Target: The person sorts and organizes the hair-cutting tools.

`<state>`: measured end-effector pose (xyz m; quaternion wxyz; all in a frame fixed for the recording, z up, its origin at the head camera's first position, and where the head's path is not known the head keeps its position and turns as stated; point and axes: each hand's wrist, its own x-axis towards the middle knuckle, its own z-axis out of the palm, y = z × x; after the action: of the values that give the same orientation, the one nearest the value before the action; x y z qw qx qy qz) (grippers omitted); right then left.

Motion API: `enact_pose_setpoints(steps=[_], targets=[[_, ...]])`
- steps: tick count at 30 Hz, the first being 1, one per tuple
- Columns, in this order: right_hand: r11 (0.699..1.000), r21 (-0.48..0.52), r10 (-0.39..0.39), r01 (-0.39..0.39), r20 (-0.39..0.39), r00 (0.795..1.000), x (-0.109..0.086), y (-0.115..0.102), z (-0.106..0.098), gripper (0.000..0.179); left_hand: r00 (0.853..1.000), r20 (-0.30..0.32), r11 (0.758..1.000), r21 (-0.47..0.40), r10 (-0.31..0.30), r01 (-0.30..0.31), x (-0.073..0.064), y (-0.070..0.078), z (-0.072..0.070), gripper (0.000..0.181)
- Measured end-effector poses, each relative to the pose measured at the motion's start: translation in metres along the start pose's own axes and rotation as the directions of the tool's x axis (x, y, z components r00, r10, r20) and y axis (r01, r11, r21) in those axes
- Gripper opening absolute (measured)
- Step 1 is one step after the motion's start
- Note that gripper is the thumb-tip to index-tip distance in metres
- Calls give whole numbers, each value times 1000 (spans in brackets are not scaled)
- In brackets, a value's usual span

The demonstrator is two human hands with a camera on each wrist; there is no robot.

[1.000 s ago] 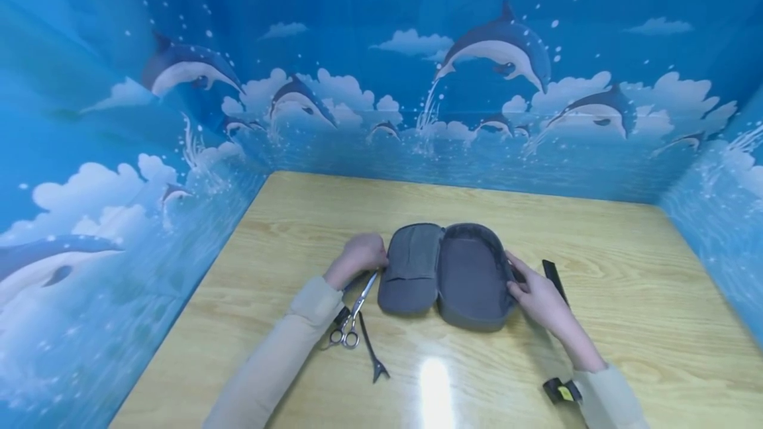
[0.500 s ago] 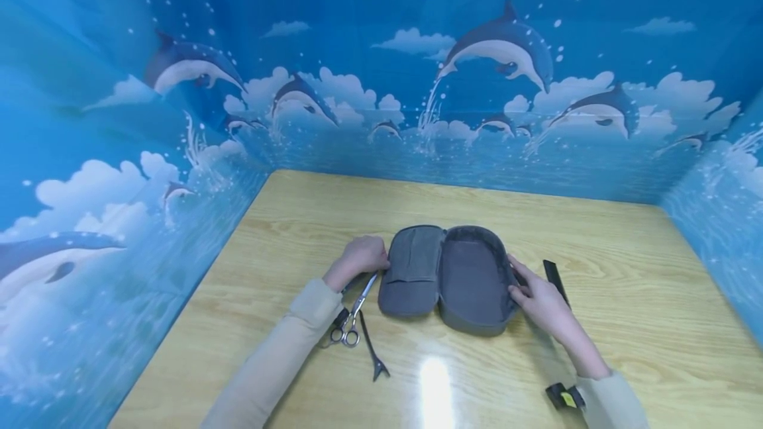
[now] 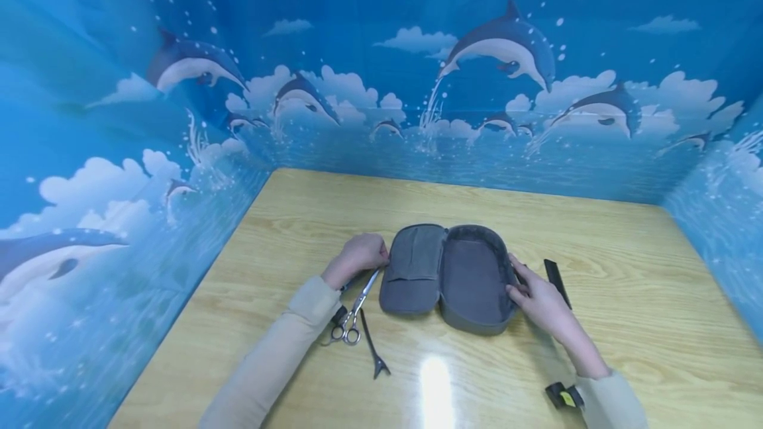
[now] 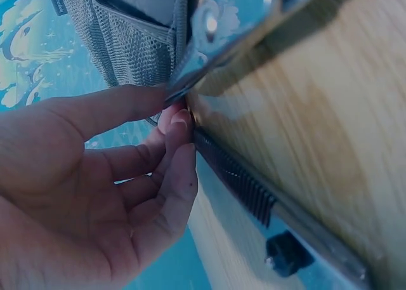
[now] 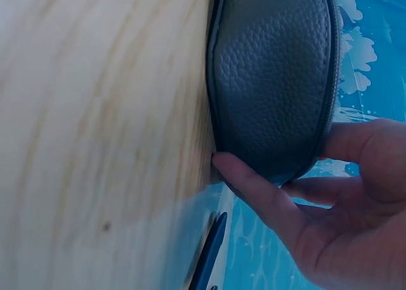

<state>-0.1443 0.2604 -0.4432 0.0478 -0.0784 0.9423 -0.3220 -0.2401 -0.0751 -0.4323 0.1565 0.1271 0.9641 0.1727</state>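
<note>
An unzipped grey case (image 3: 473,277) lies spread flat, its pocketed lid (image 3: 411,283) on the left and its deeper half on the right. My left hand (image 3: 363,253) is at the lid's outer edge, thumb and fingertips drawn together there; in the left wrist view the tip of the silver scissors (image 4: 222,46) crosses in front of the fingertips. My right hand (image 3: 539,300) grips the case's right wall, one digit low near the table and another at the zipped rim, as the right wrist view shows. The deeper half looks bare inside.
Below the left hand lie the scissors and a dark fork-ended clip (image 3: 373,346). A comb (image 4: 235,172) shows beside the left fingers. To the right of the case is a thin black object (image 3: 557,283). A small black object with a yellow mark (image 3: 563,396) sits by the right sleeve.
Both hands keep their places on the case. Only a slight shift of the whole head view shows.
</note>
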Motion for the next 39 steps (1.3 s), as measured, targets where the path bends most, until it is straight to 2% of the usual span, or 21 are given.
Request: enact_pose_setpoints(steps=[4, 10, 13, 17, 21, 25, 29, 34, 39], targets=[[1000, 1, 9, -9, 6, 1000, 0, -1, -1, 66, 1000, -4, 1000, 7, 7, -7, 0, 1, -2, 43], [1000, -9, 3, -3, 8, 1000, -1, -1, 0, 67, 999, -53, 1000, 15, -4, 5, -9, -2, -14, 20], [1000, -22, -8, 8, -3, 1000, -1, -2, 2, 67, 993, -118, 1000, 13, -8, 9, -21, -8, -25, 21], [999, -42, -16, 15, -19, 1000, -2, -3, 4, 67, 976, -219, 1000, -16, -19, 16, -42, -19, -40, 19], [998, -61, -17, 16, -22, 1000, -3, -3, 4, 69, 962, -271, 1000, -25, -16, 9, -63, -35, -44, 16], [997, -82, -12, 10, -24, 1000, -5, -2, 3, 69, 977, -212, 1000, 19, -4, 8, -79, -49, -33, 20], [994, -106, -21, 18, -31, 999, -5, -1, 2, 69, 991, -129, 997, 66, -17, 26, -88, -53, -16, 24], [992, -121, -28, 24, -31, 999, -5, -1, 2, 68, 991, -123, 995, 72, -58, 67, -95, -52, -1, 23], [992, -121, -47, 42, -40, 998, -4, -1, 5, 68, 992, -112, 994, 87, -57, 67, -95, -55, 1, 20]])
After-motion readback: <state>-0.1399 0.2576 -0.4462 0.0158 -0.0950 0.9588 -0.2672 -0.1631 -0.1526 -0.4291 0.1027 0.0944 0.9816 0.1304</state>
